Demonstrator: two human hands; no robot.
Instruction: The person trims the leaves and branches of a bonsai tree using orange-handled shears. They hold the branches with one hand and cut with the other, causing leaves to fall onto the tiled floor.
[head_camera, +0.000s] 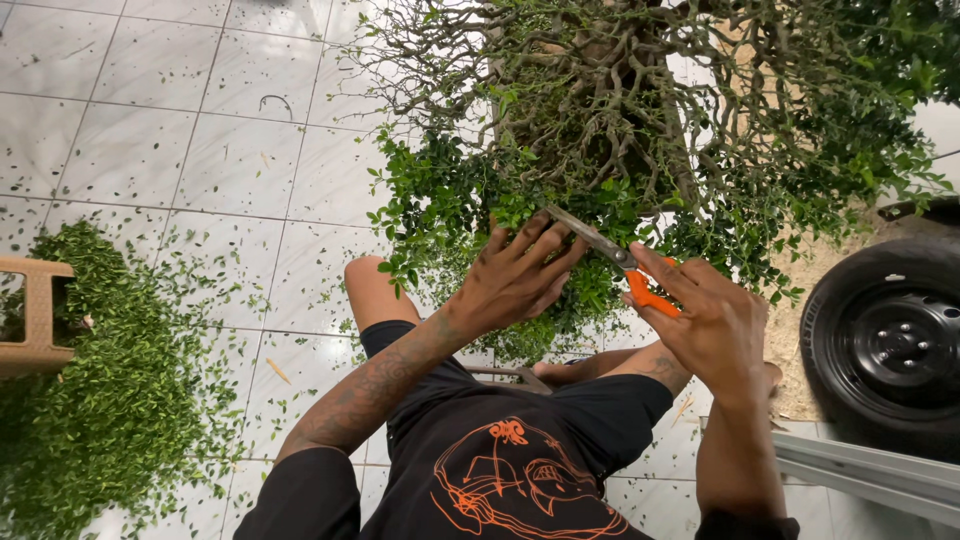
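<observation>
The right hand (715, 320) is squeezing orange-handled shears (615, 258), fingers clamped on the grips, blades reaching into the bonsai tree (610, 120). The left hand (515, 275), fingers spread apart, is steadying foliage just below the tree's trunk. Cutting cleanly probably means keeping those fingertips clear of the blades.

Shears (615, 255): dull metal blades, orange plastic handles; floor tiles (230, 170) glossy.

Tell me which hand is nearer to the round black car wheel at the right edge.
Right. The right hand, gripping orange-handled pruning shears, is just left of the black wheel, apart from it. The left hand rests on the small-leaved green shrub, farther left.
</observation>
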